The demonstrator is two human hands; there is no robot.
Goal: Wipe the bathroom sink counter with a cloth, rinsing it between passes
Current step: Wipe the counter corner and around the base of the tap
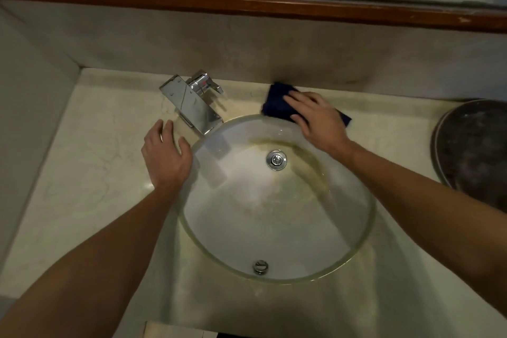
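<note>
My right hand (315, 115) lay flat on the dark blue cloth (277, 103), fingers straight and spread, pressing it onto the counter (90, 162). No curl, no pinch, just palm and fingers on top. The cloth sat on the far strip of counter, just beyond the far right rim of the sink (367, 230), close to the back wall. One corner of it stuck out to the right from under my hand; the larger part showed to the left of my fingertips.

My left hand (164, 156) was open and held nothing. Fingers relaxed, slightly bent, over the counter at the sink's left rim, just near of the faucet (192, 107). Couldn't tell whether the palm actually touched the surface.

The faucet was chrome with a flat spout angled toward the basin, and its lever sat at the far end. No water visible from the spout. The basin was round with a clear rim, a chrome drain (276, 160) toward its far side and an overflow fitting (260, 266) at the near side. Yellowish staining arced around the drain.

A dark round pan (474, 151) sat at the right edge of the counter, well apart from the cloth. A wood-framed mirror (247, 7) ran along the far wall.
</note>
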